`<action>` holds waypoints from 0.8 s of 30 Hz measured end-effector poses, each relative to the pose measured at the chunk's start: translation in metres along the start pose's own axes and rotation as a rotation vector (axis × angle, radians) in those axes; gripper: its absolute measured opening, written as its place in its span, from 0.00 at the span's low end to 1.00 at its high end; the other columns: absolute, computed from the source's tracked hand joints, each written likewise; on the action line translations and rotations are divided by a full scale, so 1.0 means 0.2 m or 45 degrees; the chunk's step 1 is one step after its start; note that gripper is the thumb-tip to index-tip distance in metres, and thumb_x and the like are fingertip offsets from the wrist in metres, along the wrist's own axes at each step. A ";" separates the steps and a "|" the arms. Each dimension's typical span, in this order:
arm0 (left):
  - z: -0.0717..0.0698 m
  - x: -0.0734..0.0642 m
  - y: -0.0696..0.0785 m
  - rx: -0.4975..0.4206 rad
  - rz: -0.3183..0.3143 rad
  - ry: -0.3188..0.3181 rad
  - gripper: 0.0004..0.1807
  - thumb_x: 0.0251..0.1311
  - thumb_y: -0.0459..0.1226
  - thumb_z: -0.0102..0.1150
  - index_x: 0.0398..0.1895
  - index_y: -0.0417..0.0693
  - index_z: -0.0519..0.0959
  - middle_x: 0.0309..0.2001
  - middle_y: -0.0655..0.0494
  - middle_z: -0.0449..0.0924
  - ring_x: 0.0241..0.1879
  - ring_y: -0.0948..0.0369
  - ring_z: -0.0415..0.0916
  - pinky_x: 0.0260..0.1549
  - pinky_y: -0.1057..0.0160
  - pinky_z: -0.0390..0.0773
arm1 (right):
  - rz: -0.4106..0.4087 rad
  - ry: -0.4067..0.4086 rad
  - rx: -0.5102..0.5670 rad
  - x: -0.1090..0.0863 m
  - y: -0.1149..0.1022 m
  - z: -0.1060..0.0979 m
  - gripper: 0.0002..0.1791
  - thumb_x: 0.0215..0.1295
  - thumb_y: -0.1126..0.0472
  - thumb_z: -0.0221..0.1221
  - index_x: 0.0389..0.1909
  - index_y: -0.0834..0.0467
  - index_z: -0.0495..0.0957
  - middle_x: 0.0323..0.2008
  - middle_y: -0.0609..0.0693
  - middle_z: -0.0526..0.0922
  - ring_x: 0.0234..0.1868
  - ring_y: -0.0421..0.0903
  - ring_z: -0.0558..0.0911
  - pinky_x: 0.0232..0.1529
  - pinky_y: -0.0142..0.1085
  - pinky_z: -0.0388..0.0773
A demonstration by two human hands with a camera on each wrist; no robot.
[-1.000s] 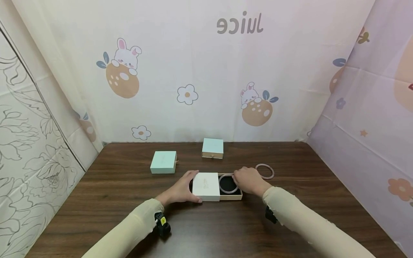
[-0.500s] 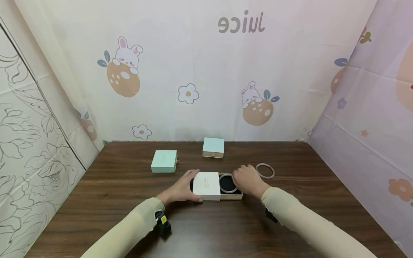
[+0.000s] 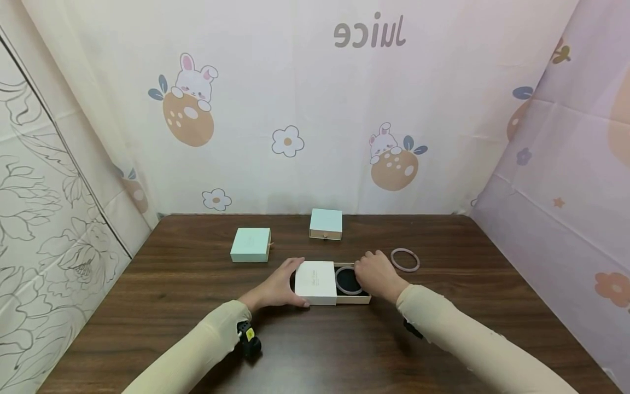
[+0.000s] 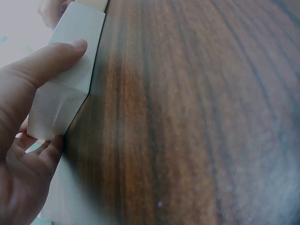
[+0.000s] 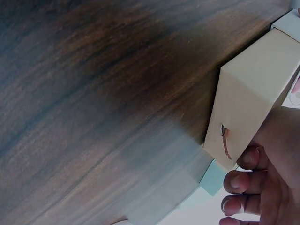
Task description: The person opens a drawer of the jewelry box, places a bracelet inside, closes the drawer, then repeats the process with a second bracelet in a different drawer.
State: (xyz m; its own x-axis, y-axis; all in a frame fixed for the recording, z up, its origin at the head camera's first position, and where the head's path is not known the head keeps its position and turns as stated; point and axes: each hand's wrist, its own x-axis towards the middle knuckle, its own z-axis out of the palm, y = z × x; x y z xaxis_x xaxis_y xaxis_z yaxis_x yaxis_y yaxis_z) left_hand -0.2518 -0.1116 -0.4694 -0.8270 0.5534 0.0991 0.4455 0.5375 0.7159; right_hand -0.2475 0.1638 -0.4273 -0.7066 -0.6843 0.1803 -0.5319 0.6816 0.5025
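A white jewelry box sleeve (image 3: 315, 282) lies on the table with its cream drawer (image 3: 353, 300) pulled partway out to the right. A pale bangle (image 3: 348, 294) rests over the dark lining in the drawer. My left hand (image 3: 275, 285) grips the sleeve's left end, thumb on the near side and fingers at the far side, as the left wrist view shows. Over the drawer's right end is my right hand (image 3: 380, 275), covering the bangle's right edge. In the right wrist view its fingers (image 5: 240, 182) curl beside the drawer's end; its thumb is hidden, and I cannot tell what it pinches.
Another bangle (image 3: 405, 260) lies on the dark wood table (image 3: 467, 306) beyond my right hand. Two mint boxes stand farther back, one box (image 3: 250, 245) at left and the other box (image 3: 326, 224) near the back edge. A printed curtain (image 3: 315, 180) hangs behind.
The whole head view shifts slightly. Both hands, the box and the bangles hold the same places relative to one another.
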 end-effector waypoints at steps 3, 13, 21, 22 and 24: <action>0.00 0.00 0.00 0.001 0.001 0.000 0.60 0.38 0.48 0.78 0.73 0.38 0.53 0.67 0.43 0.56 0.63 0.49 0.60 0.56 0.48 0.64 | -0.001 0.036 0.029 -0.01 0.00 -0.01 0.11 0.55 0.58 0.64 0.18 0.58 0.77 0.16 0.49 0.74 0.20 0.47 0.73 0.21 0.39 0.68; 0.00 0.00 0.00 -0.005 -0.002 -0.001 0.60 0.39 0.48 0.78 0.73 0.38 0.53 0.68 0.43 0.56 0.63 0.50 0.60 0.57 0.48 0.64 | 0.157 -0.137 0.284 -0.01 0.02 -0.01 0.19 0.69 0.57 0.52 0.15 0.53 0.70 0.15 0.47 0.70 0.21 0.47 0.72 0.22 0.39 0.68; 0.00 0.00 0.00 0.005 -0.018 -0.008 0.60 0.39 0.48 0.77 0.73 0.40 0.53 0.68 0.45 0.56 0.63 0.51 0.60 0.57 0.49 0.64 | 0.279 -0.187 0.468 -0.05 0.06 0.00 0.21 0.71 0.55 0.48 0.15 0.52 0.69 0.16 0.46 0.70 0.25 0.49 0.76 0.25 0.44 0.73; 0.00 0.00 -0.01 0.005 -0.014 -0.007 0.60 0.39 0.48 0.77 0.73 0.40 0.53 0.68 0.45 0.56 0.63 0.51 0.60 0.57 0.49 0.64 | 0.298 -0.197 0.491 -0.06 0.07 0.01 0.21 0.72 0.55 0.48 0.16 0.53 0.70 0.16 0.47 0.71 0.26 0.50 0.77 0.25 0.44 0.73; 0.00 0.00 -0.01 0.000 -0.008 -0.003 0.60 0.39 0.48 0.78 0.73 0.39 0.53 0.68 0.44 0.56 0.62 0.51 0.61 0.57 0.49 0.64 | 0.329 -0.221 0.532 -0.08 0.07 0.02 0.20 0.72 0.56 0.47 0.18 0.54 0.71 0.17 0.48 0.72 0.26 0.50 0.77 0.24 0.45 0.73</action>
State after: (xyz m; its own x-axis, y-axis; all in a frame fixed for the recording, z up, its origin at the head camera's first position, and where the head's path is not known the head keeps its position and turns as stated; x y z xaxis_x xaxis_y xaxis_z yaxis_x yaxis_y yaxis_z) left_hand -0.2522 -0.1121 -0.4705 -0.8289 0.5516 0.0933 0.4405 0.5407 0.7166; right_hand -0.2456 0.1859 -0.4255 -0.8876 -0.4511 0.0928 -0.4458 0.8921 0.0730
